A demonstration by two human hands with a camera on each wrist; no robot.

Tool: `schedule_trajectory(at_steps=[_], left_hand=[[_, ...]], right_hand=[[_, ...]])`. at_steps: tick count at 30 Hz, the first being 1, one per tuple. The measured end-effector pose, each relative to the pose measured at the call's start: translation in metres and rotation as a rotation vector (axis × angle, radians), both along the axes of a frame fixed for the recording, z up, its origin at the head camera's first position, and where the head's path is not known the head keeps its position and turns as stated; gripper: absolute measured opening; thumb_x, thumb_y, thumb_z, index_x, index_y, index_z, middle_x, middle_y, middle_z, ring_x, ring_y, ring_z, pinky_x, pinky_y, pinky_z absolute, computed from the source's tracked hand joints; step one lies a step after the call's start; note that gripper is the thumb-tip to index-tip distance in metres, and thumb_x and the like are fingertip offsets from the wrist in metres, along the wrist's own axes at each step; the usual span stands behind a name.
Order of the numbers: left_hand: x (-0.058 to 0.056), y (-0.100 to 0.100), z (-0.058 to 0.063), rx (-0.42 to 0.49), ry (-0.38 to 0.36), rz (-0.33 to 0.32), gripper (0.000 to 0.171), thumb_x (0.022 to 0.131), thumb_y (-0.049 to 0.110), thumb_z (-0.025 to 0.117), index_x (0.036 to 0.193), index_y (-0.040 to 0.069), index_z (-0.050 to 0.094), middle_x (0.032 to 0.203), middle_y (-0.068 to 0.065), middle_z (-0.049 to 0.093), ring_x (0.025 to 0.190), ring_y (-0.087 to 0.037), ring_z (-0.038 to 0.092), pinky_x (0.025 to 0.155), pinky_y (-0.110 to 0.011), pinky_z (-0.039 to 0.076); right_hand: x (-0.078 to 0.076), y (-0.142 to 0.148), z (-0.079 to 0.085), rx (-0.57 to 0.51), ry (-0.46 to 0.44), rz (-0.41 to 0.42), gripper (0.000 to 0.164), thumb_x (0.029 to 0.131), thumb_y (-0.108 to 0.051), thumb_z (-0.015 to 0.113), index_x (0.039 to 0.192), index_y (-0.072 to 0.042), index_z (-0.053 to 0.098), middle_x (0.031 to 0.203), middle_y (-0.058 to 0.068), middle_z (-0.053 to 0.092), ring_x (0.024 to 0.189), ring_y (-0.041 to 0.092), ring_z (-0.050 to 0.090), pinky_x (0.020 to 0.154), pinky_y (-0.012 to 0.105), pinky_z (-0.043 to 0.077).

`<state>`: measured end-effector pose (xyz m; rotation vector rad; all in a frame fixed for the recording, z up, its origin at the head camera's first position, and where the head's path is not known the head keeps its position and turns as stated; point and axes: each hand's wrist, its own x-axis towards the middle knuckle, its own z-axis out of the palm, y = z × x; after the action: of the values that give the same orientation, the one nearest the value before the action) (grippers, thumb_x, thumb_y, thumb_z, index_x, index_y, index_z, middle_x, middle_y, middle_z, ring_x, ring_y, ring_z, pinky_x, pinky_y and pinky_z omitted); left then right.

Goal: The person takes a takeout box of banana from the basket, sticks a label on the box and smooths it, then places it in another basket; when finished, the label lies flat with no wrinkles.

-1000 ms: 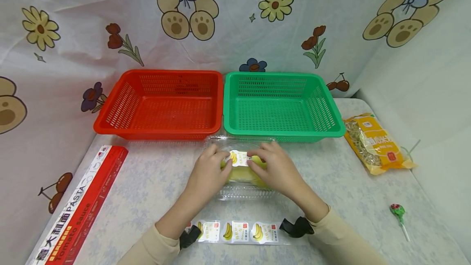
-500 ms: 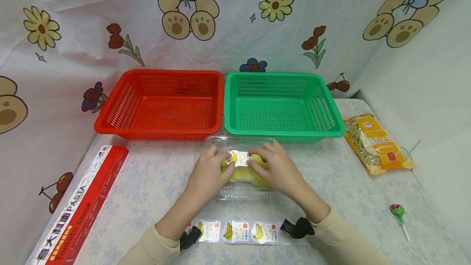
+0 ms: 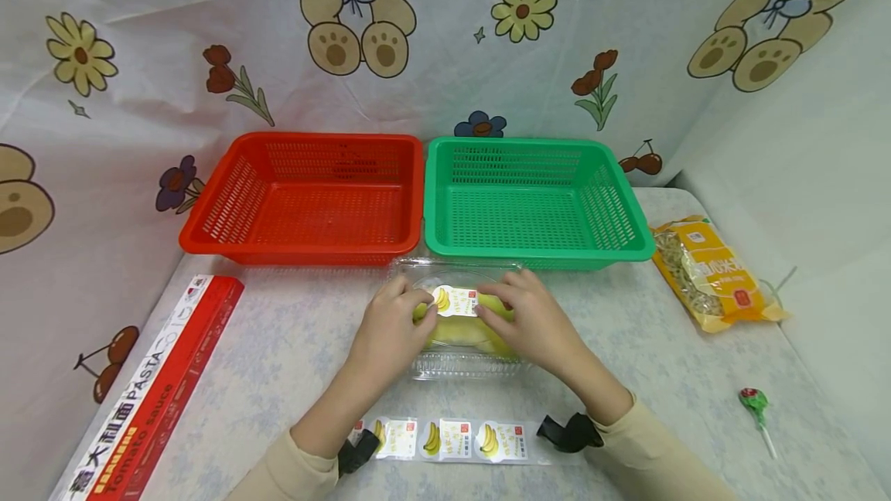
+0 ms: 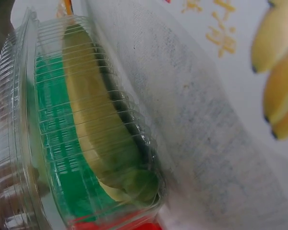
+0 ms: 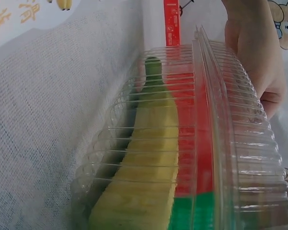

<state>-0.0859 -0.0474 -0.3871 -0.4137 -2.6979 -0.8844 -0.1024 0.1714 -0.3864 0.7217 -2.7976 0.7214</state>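
A clear plastic clamshell box (image 3: 455,366) with bananas (image 3: 462,333) inside lies before the baskets. On its lid is a white banana-print label (image 3: 455,301). My left hand (image 3: 393,323) rests at the lid's left side, thumb and fingertips by the label's left edge. My right hand (image 3: 539,327) is at the other side, its thumb and fingertips close to the label's right edge. A banana (image 4: 96,115) shows through the ribbed wall in the left wrist view. In the right wrist view the left hand (image 5: 257,57) appears beyond the box.
A red basket (image 3: 334,253) and a green basket (image 3: 536,253) stand behind the box. A strip of banana labels (image 3: 455,439) lies in front. At left is a pasta box (image 3: 174,377); at right, a yellow snack bag (image 3: 717,277) and a lollipop (image 3: 755,404).
The right thumb and fingertips have drawn back slightly to the right, and the left ones slightly to the left. More of the label on the lid is uncovered. The box stays in place.
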Motion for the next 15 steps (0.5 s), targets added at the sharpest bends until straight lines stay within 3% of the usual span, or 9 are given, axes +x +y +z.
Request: schedule_trajectory(at_steps=[8,15], left_hand=[[0.0002,0.0016,0.0001,-0.007,-0.007,0.002,0.011,0.085,0.013,0.072,0.092,0.006,0.077,0.079,-0.002,0.056,0.068,-0.013,0.046,0.061,-0.024,0.044],[0.0033,0.0002,0.0034,0.02,-0.001,-0.009,0.006,0.085,0.01,0.072,0.089,0.008,0.077,0.079,-0.004,0.056,0.068,-0.013,0.044,0.06,-0.023,0.042]], right_hand=[[-0.0011,-0.0021,-0.0004,-0.009,0.013,0.026,0.024,0.09,-0.028,0.074,0.109,-0.015,0.076,0.07,-0.003,0.046,0.069,0.012,0.034,0.07,0.03,0.033],[0.0018,0.0023,0.0012,-0.04,0.006,0.032,0.02,0.089,-0.025,0.075,0.108,-0.016,0.076,0.072,-0.006,0.044,0.074,0.012,0.034,0.067,0.027,0.033]])
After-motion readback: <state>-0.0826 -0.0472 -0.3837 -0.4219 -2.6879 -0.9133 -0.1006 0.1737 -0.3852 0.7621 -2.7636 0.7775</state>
